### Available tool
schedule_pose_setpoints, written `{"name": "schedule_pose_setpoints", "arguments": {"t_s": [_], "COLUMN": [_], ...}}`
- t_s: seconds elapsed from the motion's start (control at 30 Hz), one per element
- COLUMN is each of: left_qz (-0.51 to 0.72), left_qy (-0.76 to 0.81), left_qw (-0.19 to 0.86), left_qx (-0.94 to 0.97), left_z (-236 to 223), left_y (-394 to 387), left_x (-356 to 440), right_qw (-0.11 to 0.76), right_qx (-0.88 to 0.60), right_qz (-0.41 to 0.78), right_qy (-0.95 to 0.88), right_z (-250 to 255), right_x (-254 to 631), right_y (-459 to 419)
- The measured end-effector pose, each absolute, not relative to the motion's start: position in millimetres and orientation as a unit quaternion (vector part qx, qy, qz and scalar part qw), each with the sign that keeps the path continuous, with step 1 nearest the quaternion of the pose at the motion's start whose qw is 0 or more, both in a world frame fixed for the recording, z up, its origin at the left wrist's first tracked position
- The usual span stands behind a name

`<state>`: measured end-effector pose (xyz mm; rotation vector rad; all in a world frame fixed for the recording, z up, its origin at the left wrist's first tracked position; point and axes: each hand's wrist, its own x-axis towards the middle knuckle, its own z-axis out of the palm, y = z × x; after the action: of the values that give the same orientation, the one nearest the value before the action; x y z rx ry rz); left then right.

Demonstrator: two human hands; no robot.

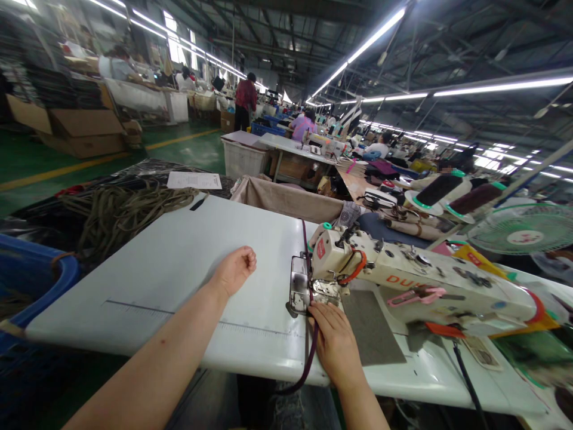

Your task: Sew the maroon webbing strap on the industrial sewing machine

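My left hand [235, 270] rests on the white sewing table [179, 269], fingers curled into a loose fist with nothing visible in it. My right hand [333, 337] lies flat by the needle of the cream sewing machine [403, 275], fingers pressing a dark purple strap [311, 352]. The strap runs from behind the machine, under the presser foot [308, 292], past my right hand and off the table's front edge.
A pile of olive straps [116, 212] and a paper sheet [194, 180] lie at the far left. A blue bin [31, 275] stands left of the table, a cloth bin [286, 200] behind it. A green fan [523, 230] and thread cones [439, 191] are right. People work farther back.
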<state>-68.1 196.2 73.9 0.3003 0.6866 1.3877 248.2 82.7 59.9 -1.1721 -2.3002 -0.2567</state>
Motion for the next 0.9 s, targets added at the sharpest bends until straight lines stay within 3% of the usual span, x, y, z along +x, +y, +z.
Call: {"name": "schedule_pose_setpoints", "arguments": {"t_s": [0.9], "left_qz": [0.626], "left_qy": [0.305], "left_qw": [0.704], "left_qx": [0.141], "left_z": [75.8], "left_y": [195.1], "left_x": [-67.5], "right_qw": [0.272], "right_qx": [-0.436], "right_qz": [-0.092], "right_qy": [-0.853], "right_z": [60.5], "right_x": [247.9], "right_y": [83.0]}}
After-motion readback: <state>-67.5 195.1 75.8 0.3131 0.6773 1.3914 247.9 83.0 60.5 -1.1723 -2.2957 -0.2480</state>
